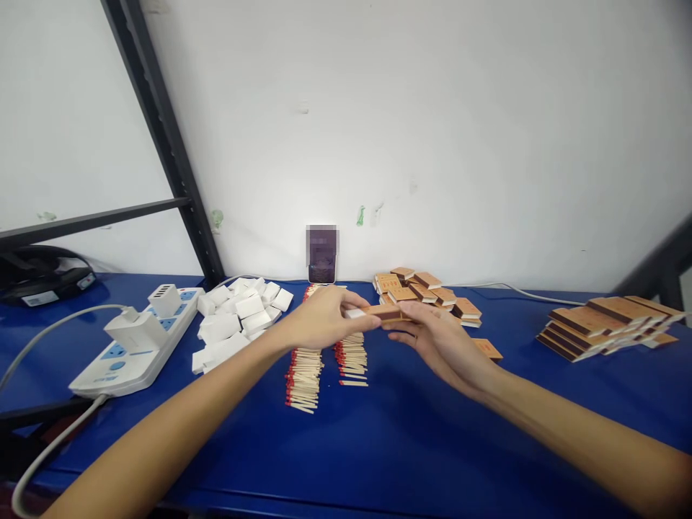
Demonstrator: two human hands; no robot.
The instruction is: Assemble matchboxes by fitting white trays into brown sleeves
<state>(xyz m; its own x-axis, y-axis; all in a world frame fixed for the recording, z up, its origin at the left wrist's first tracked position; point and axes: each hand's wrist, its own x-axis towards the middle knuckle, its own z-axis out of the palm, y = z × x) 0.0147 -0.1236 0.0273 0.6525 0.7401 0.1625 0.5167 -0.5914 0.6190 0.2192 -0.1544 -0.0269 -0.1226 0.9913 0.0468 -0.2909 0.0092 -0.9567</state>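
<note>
Above the matches, both my hands meet at one matchbox. My left hand pinches its white inner tray, which sticks out of the left end. Around the brown and orange sleeve close the fingers of my right hand. How far the tray sits inside the sleeve is hidden. Below the hands lie two rows of red-tipped matches, a longer left row and a shorter right row. Left of them is a heap of white trays. Behind my right hand rests a loose pile of orange matchbox sleeves.
A stack of matchboxes stands at the right, and a single box lies beside my right wrist. The power strip with plugs and cables occupies the left. A phone leans on the wall behind the blue table.
</note>
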